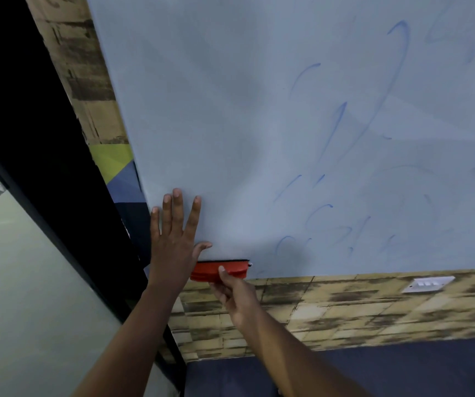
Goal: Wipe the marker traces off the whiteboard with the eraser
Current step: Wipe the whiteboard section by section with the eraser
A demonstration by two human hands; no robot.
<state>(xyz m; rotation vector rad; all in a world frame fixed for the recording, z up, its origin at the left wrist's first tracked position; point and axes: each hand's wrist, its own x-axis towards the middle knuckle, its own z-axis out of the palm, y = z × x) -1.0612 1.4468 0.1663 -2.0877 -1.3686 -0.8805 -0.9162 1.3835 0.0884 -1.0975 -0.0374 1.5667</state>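
Near the bottom edge of the whiteboard [230, 124], low centre of the frame, sits the red eraser [219, 271], its dark felt face pressed against the board surface.

Head view, progress: left part of the board, from upper left down to the eraser, looks clean, only a faint grey haze. Blue marker traces [339, 130] remain across the centre-right and lower right: long curved strokes in the upper right, shorter broken letters and loops just right of the eraser. All look smeared and thinned, not fresh lines. Judgement: roughly the left third or so is done, the right side is still to be wiped; how far the board runs past the frame's right edge cannot be told.

Head view, hands: right hand [236, 293] comes up from lower centre and grips the eraser from below, thumb over its front face, remaining fingers tucked under and mostly hidden. Left hand [173, 239] is spread wide and flat, holding nothing; fingers point up, palm braced on the board's lower left corner just left of the eraser, thumb tip above the eraser's left end.

Below the board: patterned tan wall [345, 305] with a white switch plate [429, 283] at lower right.
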